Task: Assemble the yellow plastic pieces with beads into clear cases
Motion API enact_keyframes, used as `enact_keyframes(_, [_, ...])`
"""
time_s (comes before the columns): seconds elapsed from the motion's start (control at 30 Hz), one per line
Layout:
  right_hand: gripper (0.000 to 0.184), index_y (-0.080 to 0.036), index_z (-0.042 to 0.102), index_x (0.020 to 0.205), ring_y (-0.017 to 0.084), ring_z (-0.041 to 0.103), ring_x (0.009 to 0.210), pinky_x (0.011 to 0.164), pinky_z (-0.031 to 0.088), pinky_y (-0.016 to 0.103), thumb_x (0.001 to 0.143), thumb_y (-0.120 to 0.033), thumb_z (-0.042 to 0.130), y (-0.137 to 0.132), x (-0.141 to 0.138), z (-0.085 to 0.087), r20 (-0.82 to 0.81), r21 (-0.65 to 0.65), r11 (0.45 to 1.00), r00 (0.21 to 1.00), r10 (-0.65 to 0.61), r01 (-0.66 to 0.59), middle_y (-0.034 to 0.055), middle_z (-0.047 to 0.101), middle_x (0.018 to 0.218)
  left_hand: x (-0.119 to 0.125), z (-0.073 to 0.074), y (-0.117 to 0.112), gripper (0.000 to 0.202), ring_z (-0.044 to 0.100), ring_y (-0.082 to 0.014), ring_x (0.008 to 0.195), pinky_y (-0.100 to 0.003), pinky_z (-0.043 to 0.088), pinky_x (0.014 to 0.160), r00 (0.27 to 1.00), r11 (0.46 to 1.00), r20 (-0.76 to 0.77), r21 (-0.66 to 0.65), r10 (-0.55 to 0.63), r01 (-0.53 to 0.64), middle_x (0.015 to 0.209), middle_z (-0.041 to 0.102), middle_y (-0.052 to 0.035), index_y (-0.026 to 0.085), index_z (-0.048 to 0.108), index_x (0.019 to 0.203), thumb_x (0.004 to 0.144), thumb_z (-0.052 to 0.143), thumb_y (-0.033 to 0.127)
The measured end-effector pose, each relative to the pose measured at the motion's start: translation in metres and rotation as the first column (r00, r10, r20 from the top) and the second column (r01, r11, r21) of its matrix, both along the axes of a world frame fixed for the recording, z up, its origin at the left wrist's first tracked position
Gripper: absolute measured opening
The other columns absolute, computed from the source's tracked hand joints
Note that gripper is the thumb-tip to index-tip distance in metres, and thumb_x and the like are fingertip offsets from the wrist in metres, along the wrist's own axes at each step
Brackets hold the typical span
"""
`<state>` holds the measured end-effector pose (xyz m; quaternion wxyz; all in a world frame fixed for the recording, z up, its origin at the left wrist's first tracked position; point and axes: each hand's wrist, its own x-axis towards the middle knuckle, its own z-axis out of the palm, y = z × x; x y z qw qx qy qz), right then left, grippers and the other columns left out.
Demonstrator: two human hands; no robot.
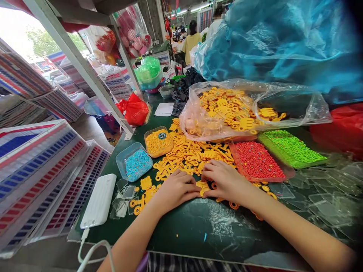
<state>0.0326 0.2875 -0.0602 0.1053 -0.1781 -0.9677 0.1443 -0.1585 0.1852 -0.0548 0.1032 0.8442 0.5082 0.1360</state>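
Tabletop (170,228), dark green and scuffed, lies nearest, before a loose heap of flat yellow plastic pieces (188,149). At the heap's near edge, left hand (181,189) and right hand (222,183) almost meet, fingers part-curled about one yellow comb-shaped plastic piece (203,186); whether either grips it, I cannot tell. Left of the heap sits a clear plastic tray of blue beads (121,160); right, a translucent plastic tray of red beads (237,160). Behind it slumps a clear plastic bag (195,121) of more pieces.
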Motion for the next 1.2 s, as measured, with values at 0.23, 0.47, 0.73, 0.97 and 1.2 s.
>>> enact_keyframes(0.23, [0.036, -0.018, 0.060, 0.081, 0.023, 0.055, 0.085, 0.071, 0.041, 0.035, 0.073, -0.050, 0.077, -0.002, -0.003, -0.011, -0.071, 0.129, 0.992, 0.997, 0.009, 0.000, 0.0045, 0.062, 0.085, -0.006, 0.000, 0.003, 0.022, 0.062, -0.0158, 0.092, -0.031, 0.040, 0.081, 0.997, 0.994, 0.005, -0.079, 0.076, -0.075, 0.098, 0.071, 0.0009, 0.026, 0.073, 0.100, 0.091, 0.060, 0.040])
enact_keyframes(0.47, [0.034, -0.020, 0.061, 0.079, 0.023, 0.054, 0.082, 0.069, 0.040, 0.035, 0.083, -0.053, 0.066, -0.008, -0.008, -0.015, -0.127, 0.203, 0.979, 0.992, 0.012, 0.014, 0.0051, 0.062, 0.079, -0.004, 0.008, 0.001, 0.019, 0.060, -0.0175, 0.093, -0.032, 0.042, 0.081, 0.996, 0.992, -0.022, -0.093, 0.084, -0.086, 0.098, 0.068, -0.0001, 0.028, 0.073, 0.104, 0.092, 0.060, 0.035])
enact_keyframes(0.73, [0.033, -0.022, 0.066, 0.087, 0.025, 0.056, 0.085, 0.071, 0.046, 0.037, 0.073, -0.050, 0.076, 0.006, 0.002, -0.023, -0.097, 0.132, 0.988, 0.991, 0.091, -0.078, 0.0063, 0.063, 0.086, 0.002, 0.011, -0.007, 0.025, 0.056, -0.0216, 0.099, -0.036, 0.041, 0.087, 0.991, 0.995, -0.108, -0.047, 0.081, -0.086, 0.107, 0.065, -0.0039, 0.029, 0.072, 0.110, 0.093, 0.057, 0.038])
enact_keyframes(0.97, [0.023, -0.028, 0.072, 0.086, 0.026, 0.056, 0.091, 0.073, 0.049, 0.039, 0.079, -0.050, 0.069, 0.023, 0.010, -0.025, -0.068, 0.030, 0.993, 0.991, 0.116, -0.114, 0.0071, 0.062, 0.093, -0.009, 0.013, -0.007, 0.031, 0.057, -0.0202, 0.098, -0.036, 0.043, 0.089, 0.988, 0.983, -0.042, 0.111, 0.149, -0.143, 0.106, 0.065, -0.0043, 0.028, 0.067, 0.119, 0.095, 0.052, 0.041])
enact_keyframes(1.2, [0.027, -0.028, 0.071, 0.095, 0.025, 0.058, 0.095, 0.080, 0.050, 0.041, 0.084, -0.052, 0.064, 0.008, -0.001, -0.031, -0.116, 0.035, 0.991, 0.984, 0.135, -0.132, 0.0071, 0.064, 0.095, -0.086, 0.025, -0.018, 0.025, 0.060, -0.0248, 0.095, -0.042, 0.046, 0.085, 0.576, 0.501, 0.206, 0.324, 0.791, -0.803, 0.102, 0.068, -0.0069, 0.023, 0.070, 0.103, 0.095, 0.048, 0.030])
